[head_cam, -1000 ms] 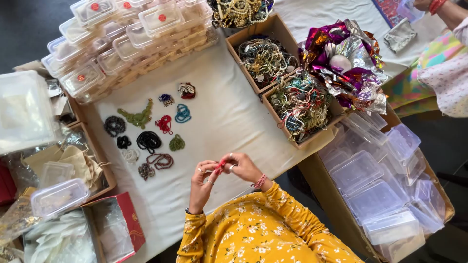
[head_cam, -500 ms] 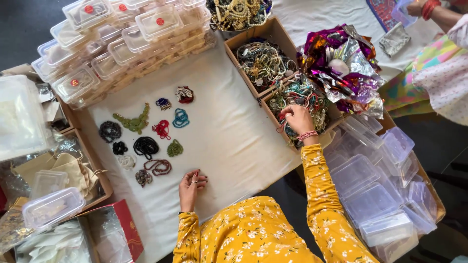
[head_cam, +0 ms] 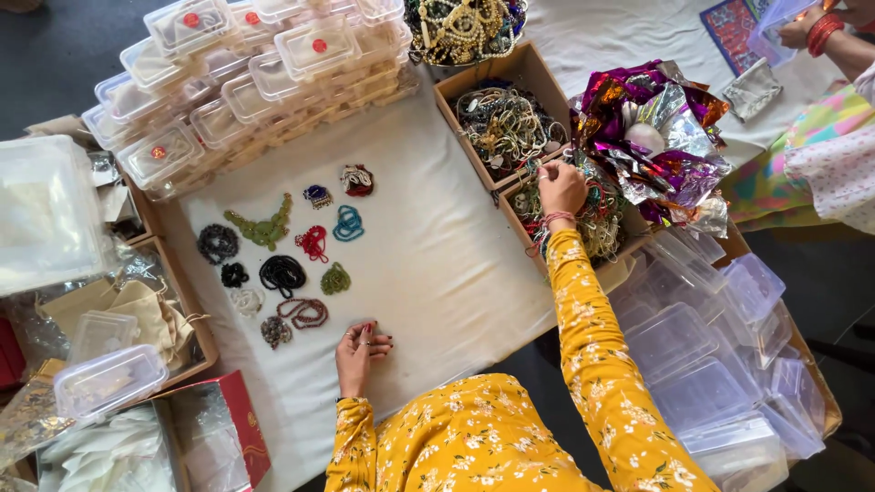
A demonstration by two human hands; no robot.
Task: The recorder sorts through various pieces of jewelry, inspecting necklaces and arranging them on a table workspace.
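Left hand (head_cam: 361,351) flat and released on bare white cloth (head_cam: 437,264) near its edge; right hand (head_cam: 561,187), as before, grasping beads in cardboard box (head_cam: 512,208).

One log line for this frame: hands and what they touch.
left hand: flat on white cloth, empty | right hand: reaching into box of beaded jewellery | grip: cannot tell
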